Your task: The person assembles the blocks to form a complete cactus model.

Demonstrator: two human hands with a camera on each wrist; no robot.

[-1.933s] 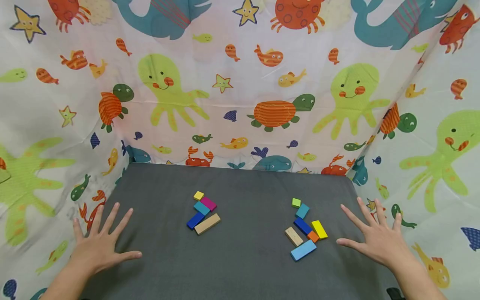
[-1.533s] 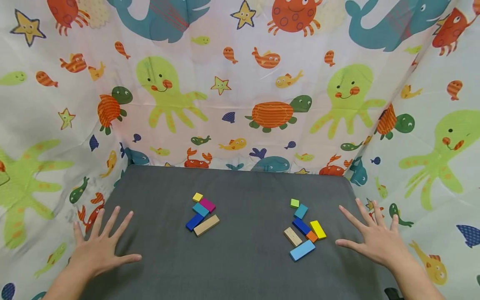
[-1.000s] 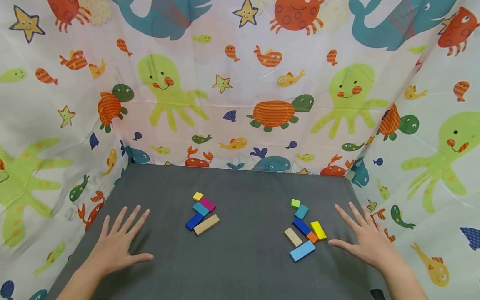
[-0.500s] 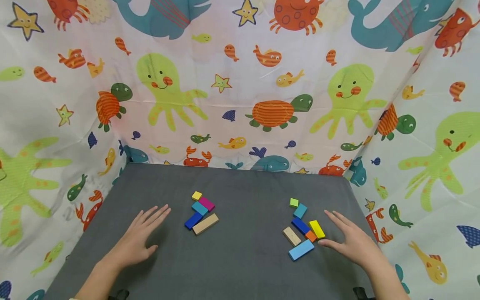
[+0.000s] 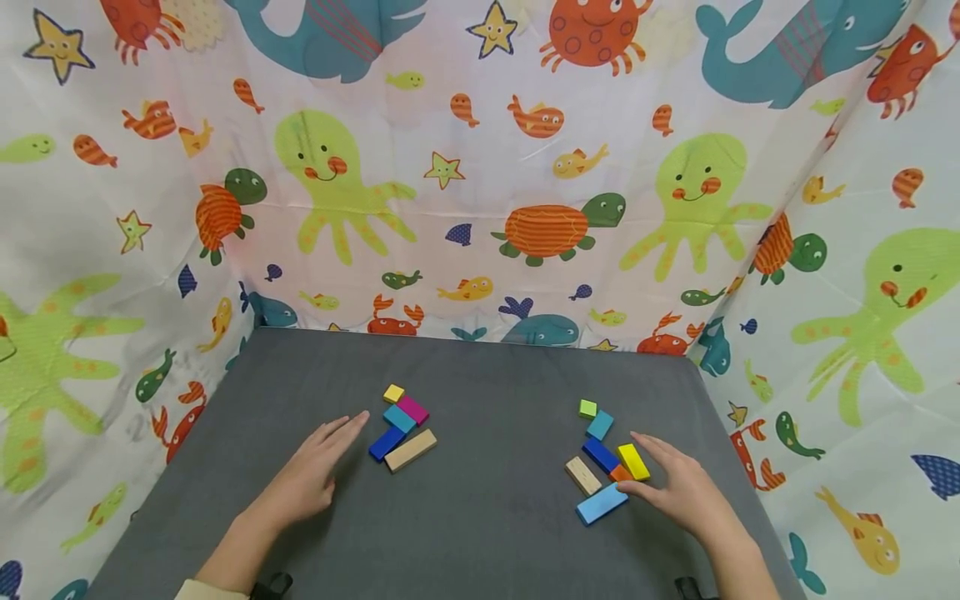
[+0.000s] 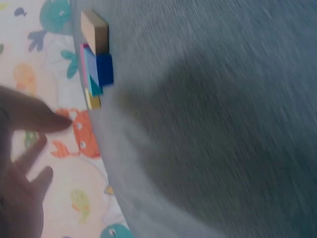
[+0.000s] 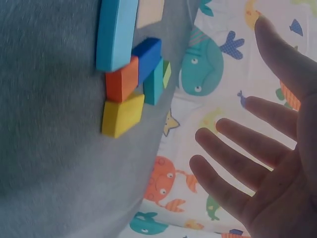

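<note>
My left hand hovers left of one block cluster, fingers extended and holding nothing. That cluster has a yellow cube, a magenta block, a teal block, a blue block and a natural wood block. On the other side, my right hand is beside the second cluster, thumb and fingers spread apart, its palm bare in the right wrist view. Nearest to it lie a yellow block, an orange block and a light blue block.
The right cluster also has a green cube, a teal block, a dark blue block and a wood block. A grey cloth covers the table. A sea-animal curtain surrounds its back and sides.
Both hands have moved inward from the table's sides, the left toward the left cluster and the right toward the right one. Their fingers are less spread. The blocks stay put.
</note>
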